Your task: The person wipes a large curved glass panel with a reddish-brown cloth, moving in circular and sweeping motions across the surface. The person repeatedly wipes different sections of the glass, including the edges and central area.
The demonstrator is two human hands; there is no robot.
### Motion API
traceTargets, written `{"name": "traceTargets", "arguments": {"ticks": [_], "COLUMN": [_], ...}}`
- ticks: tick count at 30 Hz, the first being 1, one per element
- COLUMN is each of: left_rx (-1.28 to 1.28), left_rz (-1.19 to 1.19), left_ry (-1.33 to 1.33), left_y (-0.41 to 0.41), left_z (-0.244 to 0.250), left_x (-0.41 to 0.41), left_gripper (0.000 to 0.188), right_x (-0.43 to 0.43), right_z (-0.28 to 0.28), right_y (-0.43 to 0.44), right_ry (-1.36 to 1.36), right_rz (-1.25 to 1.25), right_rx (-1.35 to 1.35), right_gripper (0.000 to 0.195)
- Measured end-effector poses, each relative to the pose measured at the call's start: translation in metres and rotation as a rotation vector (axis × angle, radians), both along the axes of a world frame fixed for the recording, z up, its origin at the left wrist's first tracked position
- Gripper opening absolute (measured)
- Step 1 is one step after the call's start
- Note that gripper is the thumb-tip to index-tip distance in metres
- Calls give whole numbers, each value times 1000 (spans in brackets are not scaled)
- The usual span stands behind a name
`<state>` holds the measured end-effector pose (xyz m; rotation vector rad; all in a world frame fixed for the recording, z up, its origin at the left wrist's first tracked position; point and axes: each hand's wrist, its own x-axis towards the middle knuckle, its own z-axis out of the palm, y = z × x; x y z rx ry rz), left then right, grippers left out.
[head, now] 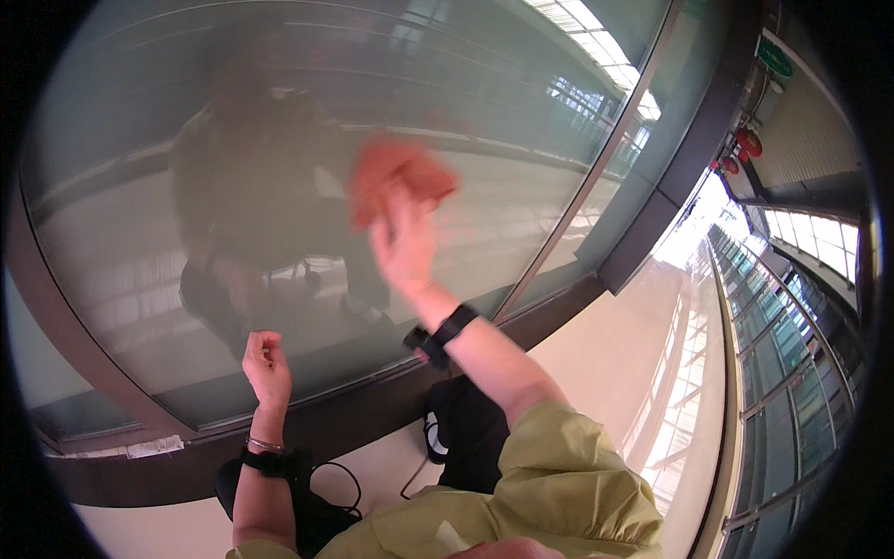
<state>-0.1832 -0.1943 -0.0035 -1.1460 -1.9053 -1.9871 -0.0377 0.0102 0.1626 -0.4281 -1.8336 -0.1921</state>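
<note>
A red cloth (401, 175) lies spread against a large glass pane (475, 230), under the fingers of my right hand (405, 244). Motion blurs both the cloth and that hand, and part of the cloth is hidden behind the fingers. My left hand (267, 367) is raised in front of the pane's lower part, its fingers loosely curled with nothing visible in them. Whether it touches the glass cannot be told. Black straps with small dark devices circle both wrists. The pane reflects my body.
A dark sill (349, 426) runs below the glass, with metal frame posts (587, 178) on either side. A torn white strip (155, 447) sticks to the sill at left. A black cable (356, 482) loops by my legs. Glossy floor (614, 370) leads to a glass railing (789, 363).
</note>
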Motion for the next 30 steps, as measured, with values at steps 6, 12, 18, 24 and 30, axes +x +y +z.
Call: {"name": "traceTargets", "arguments": {"ticks": [6,12,18,24,30], "left_rx": [8,3,-29,-94,12], "left_rz": [-40,-66,-157,-159,-116], "left_ry": [-19,-56,-79,-49,-32], "left_y": [2,0,12,9,-4], "left_z": [-7,-14,-15,-14,-19], "left_x": [-2,-7,2,-1,-3], "left_gripper": [10,10,15,15,14], "right_x": [10,35,17,20,2], "right_z": [-44,69,-31,-140,16], "right_y": [-8,53,2,-30,-7], "right_ry": [-371,396,59,-313,369], "right_rz": [138,-104,-32,43,67], "right_rx": [-31,-148,-250,-299,-291], "right_gripper": [44,53,54,53,58]}}
